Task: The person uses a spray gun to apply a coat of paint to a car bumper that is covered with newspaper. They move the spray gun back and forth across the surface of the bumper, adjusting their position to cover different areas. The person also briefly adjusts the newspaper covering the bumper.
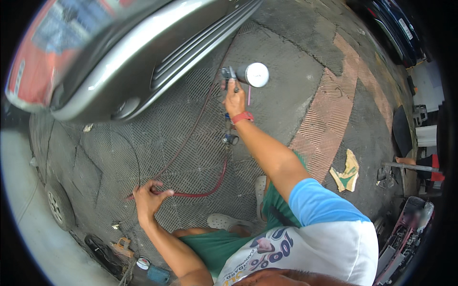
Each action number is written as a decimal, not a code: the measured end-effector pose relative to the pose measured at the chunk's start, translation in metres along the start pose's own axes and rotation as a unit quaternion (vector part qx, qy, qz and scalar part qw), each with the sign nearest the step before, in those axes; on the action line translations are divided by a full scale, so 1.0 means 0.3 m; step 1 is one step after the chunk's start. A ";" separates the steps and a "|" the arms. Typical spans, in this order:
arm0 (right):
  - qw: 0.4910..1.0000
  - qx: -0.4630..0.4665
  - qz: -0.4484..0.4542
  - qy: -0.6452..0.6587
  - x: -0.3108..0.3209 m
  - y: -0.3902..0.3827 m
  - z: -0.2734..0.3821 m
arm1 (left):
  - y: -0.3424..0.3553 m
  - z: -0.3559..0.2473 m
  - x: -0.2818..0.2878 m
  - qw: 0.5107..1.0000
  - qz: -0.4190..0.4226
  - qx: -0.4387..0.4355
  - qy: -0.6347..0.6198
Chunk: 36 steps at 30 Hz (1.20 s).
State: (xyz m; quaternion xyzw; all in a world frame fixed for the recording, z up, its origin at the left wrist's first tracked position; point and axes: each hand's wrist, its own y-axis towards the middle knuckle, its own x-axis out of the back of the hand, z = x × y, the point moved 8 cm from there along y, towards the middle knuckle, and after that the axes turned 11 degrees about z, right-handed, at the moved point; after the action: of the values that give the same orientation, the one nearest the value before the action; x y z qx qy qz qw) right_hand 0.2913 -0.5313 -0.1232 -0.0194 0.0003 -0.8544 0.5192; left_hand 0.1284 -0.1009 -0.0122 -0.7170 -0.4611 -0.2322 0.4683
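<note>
My right hand (234, 101), reaching forward with a red band at the wrist, grips a paint spray gun (228, 73). The gun's cup, topped by a round white lid (257, 75), sticks out to the right. Below that wrist hangs a metal fitting with a round gauge or knob (230, 139). From it a red air hose (223, 174) curves down and left to my left hand (149, 199), whose fingers are closed around it. Left of the gun is a silver car bumper (129, 52) with a ribbed grille; a gap separates the two.
A dark car (396, 33) stands at the far right. Torn yellow-green cardboard (347, 172) lies on the patterned floor. Lower left are a wheel (59, 206), a blue box (158, 275) and clutter. Car parts (405, 243) sit lower right; another person's arm (406, 161) shows at the right edge.
</note>
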 end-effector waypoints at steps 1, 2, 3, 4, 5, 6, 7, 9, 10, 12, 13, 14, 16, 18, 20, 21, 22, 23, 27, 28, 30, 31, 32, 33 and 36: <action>0.999 -0.015 -0.010 -0.045 0.097 0.026 0.084 | -0.032 0.004 -0.004 0.999 0.016 0.021 -0.028; 0.995 -0.034 -0.021 -0.091 0.203 0.048 0.164 | -0.074 -0.022 0.005 0.998 0.024 0.028 -0.053; 0.994 -0.034 -0.036 -0.096 0.306 0.064 0.274 | -0.123 -0.050 0.017 0.996 0.032 0.037 -0.078; 0.994 -0.036 -0.051 -0.093 0.387 0.075 0.370 | -0.183 -0.076 0.054 0.993 0.036 0.050 -0.097; 0.996 -0.027 -0.067 -0.054 0.461 0.102 0.432 | -0.240 -0.123 0.098 0.995 0.041 0.027 -0.090; 0.995 -0.041 -0.073 -0.048 0.508 0.106 0.502 | -0.319 -0.168 0.145 0.995 0.044 0.009 -0.085; 0.996 -0.062 -0.065 -0.028 0.540 0.113 0.552 | -0.382 -0.216 0.178 0.996 0.045 -0.008 -0.082; 0.996 -0.072 -0.060 -0.017 0.578 0.127 0.656 | -0.495 -0.282 0.232 0.993 0.031 0.031 -0.107; 0.996 -0.056 -0.065 -0.028 0.582 0.139 0.712 | -0.525 -0.311 0.249 0.991 0.023 0.044 -0.122; 0.997 -0.043 -0.048 -0.038 0.569 0.158 0.802 | -0.576 -0.415 0.287 0.993 -0.010 0.041 -0.107; 0.998 -0.045 -0.026 -0.037 0.550 0.167 0.834 | -0.584 -0.472 0.297 0.993 -0.030 0.045 -0.109; 0.998 -0.046 -0.003 -0.036 0.537 0.175 0.865 | -0.592 -0.530 0.312 0.991 -0.050 0.049 -0.110; 0.994 -0.087 0.059 -0.026 0.500 0.193 0.838 | -0.571 -0.657 0.334 0.993 -0.064 0.048 -0.084; 0.991 -0.097 0.095 -0.020 0.437 0.204 0.832 | -0.528 -0.766 0.352 0.995 -0.072 0.025 -0.056; 0.989 -0.073 0.128 -0.022 0.385 0.223 0.902 | -0.477 -0.831 0.353 0.995 -0.079 0.026 -0.045; 0.986 -0.085 0.144 -0.027 0.380 0.222 0.910 | -0.455 -0.854 0.354 0.996 -0.077 0.025 -0.035; 0.982 -0.097 0.160 -0.032 0.390 0.239 0.911 | -0.434 -0.884 0.353 0.997 -0.075 0.024 -0.024; 0.976 -0.095 0.192 -0.036 0.405 0.278 0.910 | -0.412 -0.919 0.355 0.996 -0.074 0.025 -0.031; 0.971 -0.101 0.216 -0.010 0.464 0.443 0.954 | -0.299 -1.078 0.354 0.996 -0.068 0.050 -0.037; 0.972 -0.095 0.215 -0.006 0.498 0.497 0.964 | -0.275 -1.123 0.349 0.995 -0.062 0.063 -0.034; 0.973 -0.086 0.216 0.007 0.586 0.619 0.979 | -0.243 -1.237 0.312 0.996 -0.054 0.071 0.007; 0.972 -0.083 0.217 0.016 0.639 0.685 0.985 | -0.226 -1.303 0.283 0.995 -0.051 0.077 0.027; 0.972 -0.080 0.220 0.025 0.689 0.754 0.990 | -0.210 -1.374 0.264 0.995 -0.059 0.076 0.036; 0.969 -0.088 0.230 0.016 0.740 0.828 0.987 | -0.194 -1.453 0.236 0.994 -0.067 0.077 0.044; 0.961 -0.097 0.260 -0.011 0.891 1.021 1.000 | -0.141 -1.676 0.101 0.990 -0.069 0.117 0.043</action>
State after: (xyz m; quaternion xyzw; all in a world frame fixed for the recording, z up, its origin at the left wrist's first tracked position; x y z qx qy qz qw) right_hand 0.4500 -0.9038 0.1792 -0.0784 0.0825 -0.6854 0.7193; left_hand 0.1551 -0.5269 0.2582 -0.6132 -0.5128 -0.2389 0.5514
